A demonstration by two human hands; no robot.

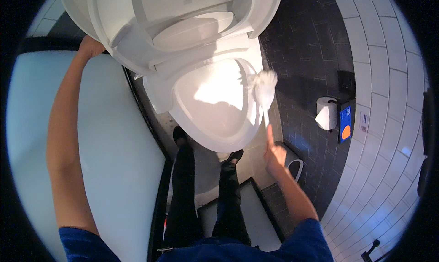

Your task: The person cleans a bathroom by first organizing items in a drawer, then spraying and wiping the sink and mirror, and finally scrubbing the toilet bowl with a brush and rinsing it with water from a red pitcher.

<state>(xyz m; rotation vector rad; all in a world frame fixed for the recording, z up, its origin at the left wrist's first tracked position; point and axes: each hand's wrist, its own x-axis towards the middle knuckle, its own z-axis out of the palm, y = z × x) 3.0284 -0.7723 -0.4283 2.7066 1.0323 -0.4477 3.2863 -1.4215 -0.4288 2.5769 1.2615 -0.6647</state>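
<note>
My right hand (275, 156) grips a white toilet brush (265, 94), its index finger laid along the handle. The bristle end points away from me and overlaps the right rim of the white toilet bowl (212, 131); whether it touches the rim I cannot tell. Above the bowl, the toilet seat (140, 18) and the lid (77, 8) stand raised. My left hand (91, 46) is at the lid's left edge, beside the black top rail of a frosted partition panel (113, 125). Its fingers are hidden, so its grip does not show.
Dark tiles (301, 49) cover the lower wall on the right, with white tiles (374, 77) above. A toilet paper roll (326, 113) hangs there, next to a blue card (345, 123). A grey bin (291, 157) stands by my right forearm. My shoes flank the bowl's front.
</note>
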